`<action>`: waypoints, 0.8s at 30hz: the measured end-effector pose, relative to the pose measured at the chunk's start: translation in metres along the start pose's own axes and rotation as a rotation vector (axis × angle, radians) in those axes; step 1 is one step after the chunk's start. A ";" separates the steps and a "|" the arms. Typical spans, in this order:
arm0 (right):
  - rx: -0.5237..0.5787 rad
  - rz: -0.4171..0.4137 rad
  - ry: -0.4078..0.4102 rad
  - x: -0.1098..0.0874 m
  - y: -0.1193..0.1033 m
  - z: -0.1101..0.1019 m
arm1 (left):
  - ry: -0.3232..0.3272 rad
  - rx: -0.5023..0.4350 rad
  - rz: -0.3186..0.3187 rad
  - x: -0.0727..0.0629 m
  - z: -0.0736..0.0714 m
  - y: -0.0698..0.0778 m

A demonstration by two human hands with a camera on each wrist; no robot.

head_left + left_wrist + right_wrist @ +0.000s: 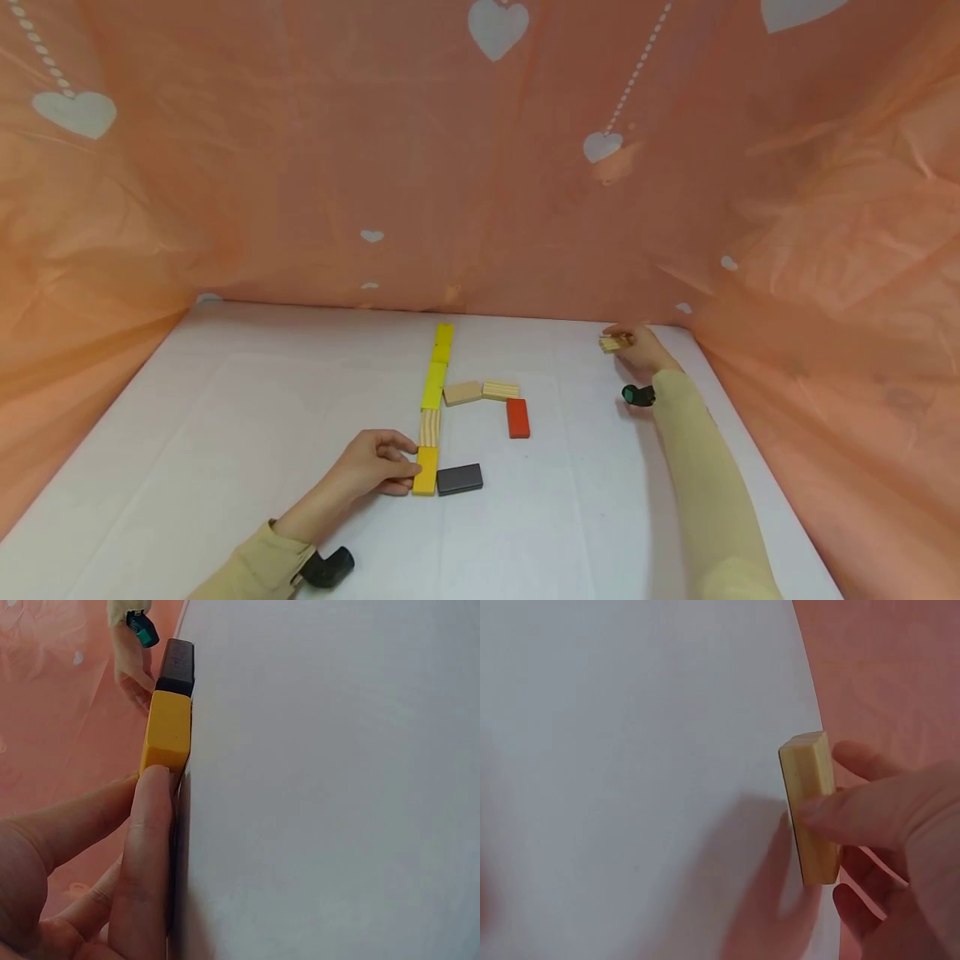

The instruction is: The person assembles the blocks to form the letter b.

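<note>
My left hand (372, 464) bends its fingers at the left side of an orange-yellow block (426, 472), pinching it at the near end of a row of blocks. In the left wrist view, a fingertip lies against this block's near face. Beyond it in the row come a striped wooden block (430, 427) and several yellow blocks (434, 385). A black block (460, 479) adjoins the orange-yellow one on the right. At the table's far right, my right hand (643, 350) pinches a natural wooden block (810, 810) between thumb and fingers.
A plain wooden block (462, 393), a striped one (501, 390) and a red block (518, 418) form a bent branch right of the row. The white tabletop (225, 417) meets a pink-orange curtain (300, 167) with hearts at the back and sides.
</note>
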State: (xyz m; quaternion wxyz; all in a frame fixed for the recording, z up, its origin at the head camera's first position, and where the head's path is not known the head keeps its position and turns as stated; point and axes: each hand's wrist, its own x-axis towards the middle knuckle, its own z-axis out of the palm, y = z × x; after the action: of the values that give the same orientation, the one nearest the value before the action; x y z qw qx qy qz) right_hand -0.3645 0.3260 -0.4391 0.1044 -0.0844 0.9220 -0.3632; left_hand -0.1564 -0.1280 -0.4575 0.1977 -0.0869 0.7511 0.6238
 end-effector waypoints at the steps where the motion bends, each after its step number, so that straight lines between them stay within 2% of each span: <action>1: -0.017 -0.008 -0.005 0.000 0.000 0.000 | 0.000 0.001 0.000 0.000 0.000 0.000; 7: -0.092 -0.059 -0.017 0.000 0.001 0.000 | -0.012 -0.001 0.000 0.002 0.001 0.000; 14: -0.116 -0.080 -0.044 -0.008 -0.005 -0.001 | -0.029 0.001 0.008 0.003 0.000 0.000; 24: -0.166 -0.216 -0.031 -0.023 -0.037 -0.004 | -0.009 -0.003 0.002 0.005 -0.001 0.001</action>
State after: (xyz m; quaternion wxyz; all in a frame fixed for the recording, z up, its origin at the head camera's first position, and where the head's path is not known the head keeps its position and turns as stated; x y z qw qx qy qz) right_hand -0.3401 0.3075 -0.4080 0.0715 -0.1972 0.9326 -0.2936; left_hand -0.1617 -0.1283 -0.4590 0.2001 -0.0837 0.7494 0.6256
